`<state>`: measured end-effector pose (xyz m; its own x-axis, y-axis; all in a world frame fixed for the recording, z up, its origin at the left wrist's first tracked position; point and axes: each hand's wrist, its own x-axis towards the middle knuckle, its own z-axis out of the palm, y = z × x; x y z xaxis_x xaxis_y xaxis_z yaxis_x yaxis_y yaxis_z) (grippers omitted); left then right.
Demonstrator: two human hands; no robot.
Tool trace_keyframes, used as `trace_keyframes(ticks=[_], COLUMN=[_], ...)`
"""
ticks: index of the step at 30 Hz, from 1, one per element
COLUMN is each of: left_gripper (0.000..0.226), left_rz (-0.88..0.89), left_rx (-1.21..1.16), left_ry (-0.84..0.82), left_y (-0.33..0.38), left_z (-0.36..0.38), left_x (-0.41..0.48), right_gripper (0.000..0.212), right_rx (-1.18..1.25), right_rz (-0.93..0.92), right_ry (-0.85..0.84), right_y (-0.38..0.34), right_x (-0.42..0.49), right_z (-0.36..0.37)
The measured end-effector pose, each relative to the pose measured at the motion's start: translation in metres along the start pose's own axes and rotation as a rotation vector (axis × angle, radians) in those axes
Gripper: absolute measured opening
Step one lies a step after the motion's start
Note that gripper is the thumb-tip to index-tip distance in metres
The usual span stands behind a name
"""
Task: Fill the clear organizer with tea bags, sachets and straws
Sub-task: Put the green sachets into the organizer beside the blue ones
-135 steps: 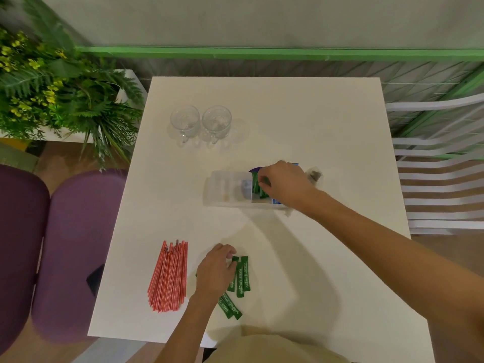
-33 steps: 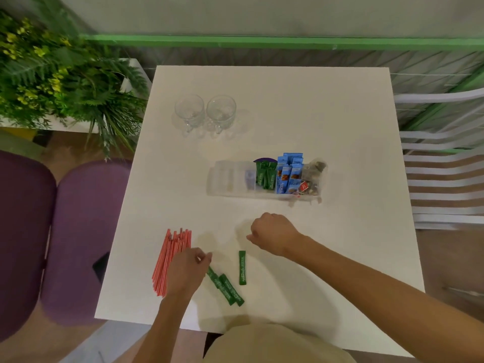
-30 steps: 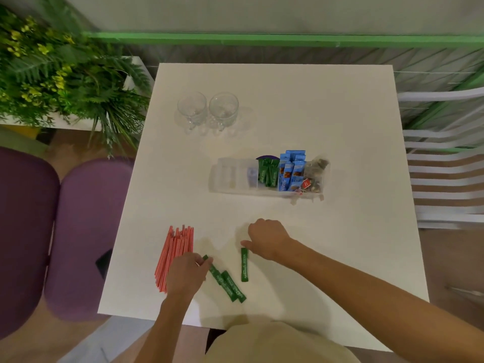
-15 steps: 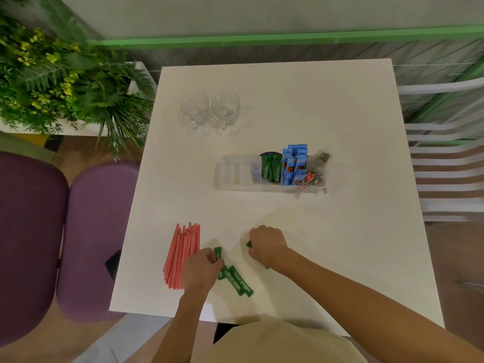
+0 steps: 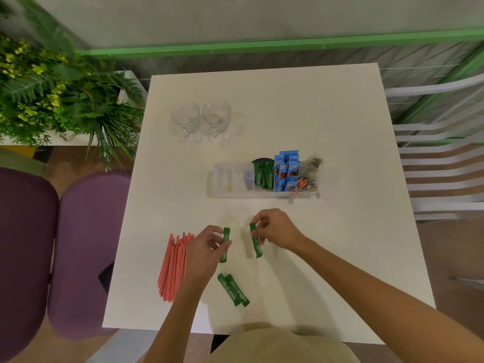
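Observation:
The clear organizer (image 5: 230, 179) lies mid-table; it holds green sachets (image 5: 263, 175), blue sachets (image 5: 285, 170) and tea bags (image 5: 310, 174), and its left compartments look bare. My left hand (image 5: 207, 250) pinches one green sachet (image 5: 225, 244) above the table. My right hand (image 5: 275, 229) pinches another green sachet (image 5: 256, 241) beside it. Two more green sachets (image 5: 234, 289) lie on the table below my hands. A bundle of red straws (image 5: 174, 265) lies to the left, partly under my left wrist.
Two clear glass cups (image 5: 200, 117) stand at the far left of the white table (image 5: 314, 113). Purple chairs (image 5: 78, 244) stand on the left, a white slatted chair (image 5: 442, 166) on the right, and a leafy plant (image 5: 52, 93) at the far left corner.
Each hand has picked a green sachet up off the table and lifted it. Two sachets stay lying near the front edge. The camera view has shifted slightly.

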<state>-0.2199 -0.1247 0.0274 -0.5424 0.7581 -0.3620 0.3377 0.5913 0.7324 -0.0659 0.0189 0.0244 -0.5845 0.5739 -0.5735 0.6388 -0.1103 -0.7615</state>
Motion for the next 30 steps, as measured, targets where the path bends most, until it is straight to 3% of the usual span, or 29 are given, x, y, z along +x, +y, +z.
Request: trace_keyframes(ticks=[4, 14, 30], left_gripper=[0.027, 0.004, 0.006], left_rz=[0.025, 0.140, 0.249], left_rx=[-0.120, -0.227, -0.027], left_ry=[0.009, 0.000, -0.018], left_y=[0.028, 0.091, 0.110], left_z=[0.006, 0.017, 0.031], left_x=[0.018, 0.072, 0.125], right_gripper=[0.008, 0.003, 0.016], right_rx=[-0.023, -0.143, -0.654], right_rz=[-0.076, -0.135, -0.148], right_ry=[0.037, 0.232, 0.150], right_y=[-0.021, -0.065, -0.062], right_x=[0.005, 0.039, 0.066], right_z=[-0.033, -0.100, -0.091])
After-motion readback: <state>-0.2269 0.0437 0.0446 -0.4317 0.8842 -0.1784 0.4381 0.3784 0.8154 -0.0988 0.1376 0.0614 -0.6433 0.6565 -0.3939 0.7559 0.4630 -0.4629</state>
